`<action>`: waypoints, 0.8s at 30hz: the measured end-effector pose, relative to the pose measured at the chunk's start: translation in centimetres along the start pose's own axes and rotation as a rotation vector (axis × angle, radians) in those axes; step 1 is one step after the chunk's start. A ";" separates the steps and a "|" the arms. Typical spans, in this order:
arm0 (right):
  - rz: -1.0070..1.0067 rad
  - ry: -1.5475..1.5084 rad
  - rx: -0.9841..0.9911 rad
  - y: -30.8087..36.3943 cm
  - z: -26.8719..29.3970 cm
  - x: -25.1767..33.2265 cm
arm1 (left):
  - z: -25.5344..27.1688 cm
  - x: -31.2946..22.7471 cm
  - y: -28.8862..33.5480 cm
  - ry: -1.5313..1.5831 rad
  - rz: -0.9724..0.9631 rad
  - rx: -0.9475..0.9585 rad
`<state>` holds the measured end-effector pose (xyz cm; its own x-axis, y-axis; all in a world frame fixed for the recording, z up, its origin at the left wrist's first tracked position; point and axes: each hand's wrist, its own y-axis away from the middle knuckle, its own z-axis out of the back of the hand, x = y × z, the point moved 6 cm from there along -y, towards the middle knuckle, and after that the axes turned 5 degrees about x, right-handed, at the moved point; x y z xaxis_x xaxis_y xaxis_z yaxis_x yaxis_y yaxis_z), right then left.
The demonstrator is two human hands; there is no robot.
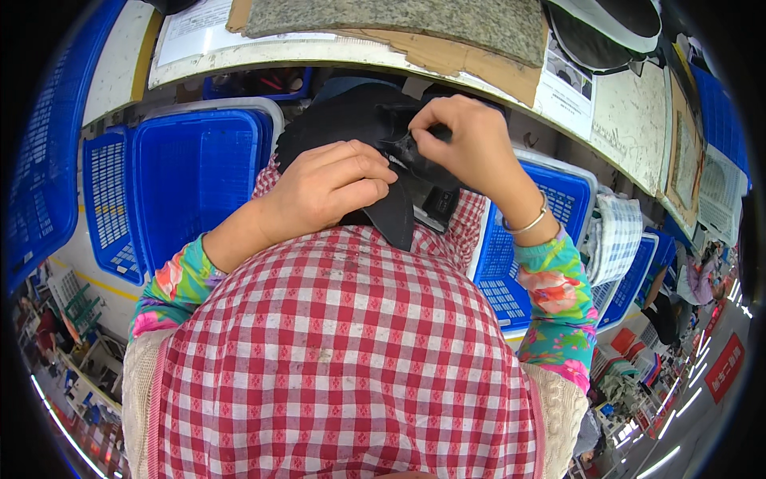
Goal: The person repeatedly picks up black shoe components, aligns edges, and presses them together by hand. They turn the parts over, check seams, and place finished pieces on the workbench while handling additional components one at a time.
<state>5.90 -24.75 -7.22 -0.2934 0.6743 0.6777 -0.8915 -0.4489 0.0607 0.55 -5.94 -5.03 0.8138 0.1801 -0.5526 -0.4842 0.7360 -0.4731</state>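
Observation:
A black, leather-like piece [389, 209] with a pointed flap lies over my lap, below the table's edge. My left hand [331, 182] is closed on its left side, fingers curled together over the material. On the other side my right hand [469, 137] is raised a little, thumb and forefinger pinched on a thin black edge of the same piece. Between the hands a small pale strip shows, too small to name. More black material [343, 120] is spread beyond my left hand. Under the piece, near my right wrist, sits a black and grey object [437, 206], mostly hidden.
Ahead is a white worktable [630, 160] with a speckled stone slab [399, 22] on brown cardboard [447, 62]. Blue plastic baskets stand at my left [191, 176] and right [503, 287]. A checked cloth [618, 227] hangs at the right. Further off, other people and goods look blurred.

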 end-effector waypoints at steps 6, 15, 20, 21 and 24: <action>-0.379 -0.141 0.191 -1.3 -2.4 -2.1 | 0.2 -0.3 0.4 0.020 -0.098 0.168; -0.484 -0.655 0.237 -1.8 -0.1 -4.7 | 0.3 1.0 0.6 0.175 0.097 0.098; -0.408 -0.434 0.110 4.4 4.0 1.8 | 1.7 4.0 1.3 0.311 0.625 -0.163; -0.262 -0.103 0.144 5.4 3.4 4.2 | 1.6 4.4 1.0 0.358 0.672 -0.159; -0.026 0.447 0.004 7.1 -0.5 8.0 | 1.6 4.4 -1.0 0.346 0.594 -0.117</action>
<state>-2.99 -22.23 -1.76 -0.3922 0.8721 0.2927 -0.8993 -0.4304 0.0773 5.12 -4.81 -5.89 0.2607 0.2977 -0.9184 -0.8627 0.4989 -0.0832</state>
